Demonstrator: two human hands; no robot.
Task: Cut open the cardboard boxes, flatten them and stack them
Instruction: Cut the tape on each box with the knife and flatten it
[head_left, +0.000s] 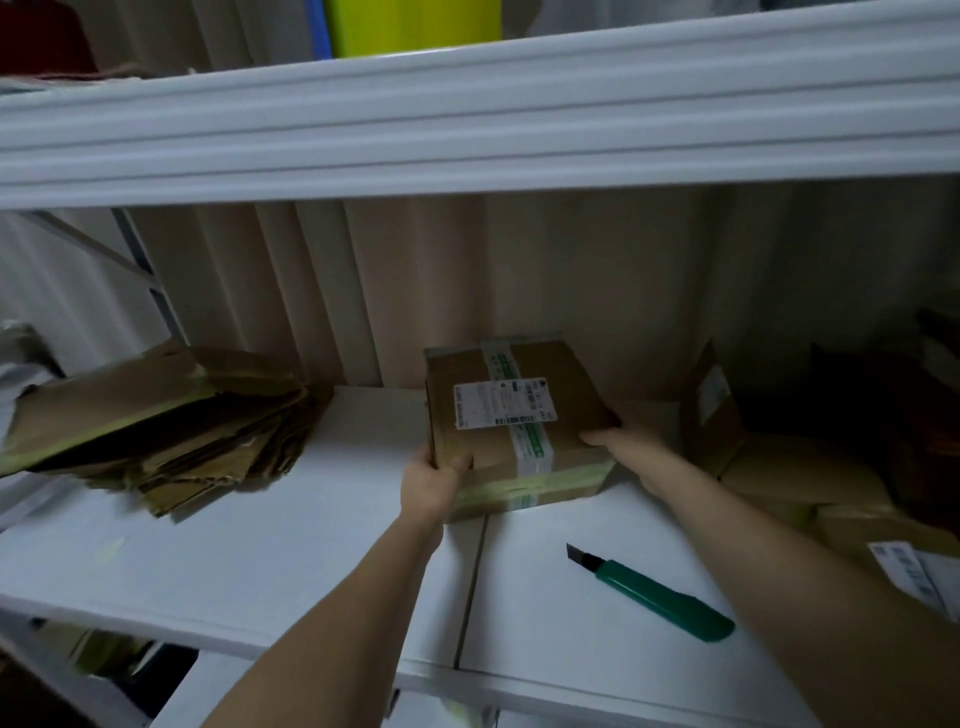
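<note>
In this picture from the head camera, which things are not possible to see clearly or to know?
- Shipping label on the taped box: print too small and blurred to read.
- Right hand: fingers hidden behind the box's right side.
- Boxes on the right: in shadow and cut by the frame edge, so their number is unclear.
- Flattened stack: sheets overlap, count unclear.
- Cutter: blade length blurred.

White shipping label (505, 404) on the taped cardboard box (514, 426) carries barcodes; its print is too blurred to read.
</note>
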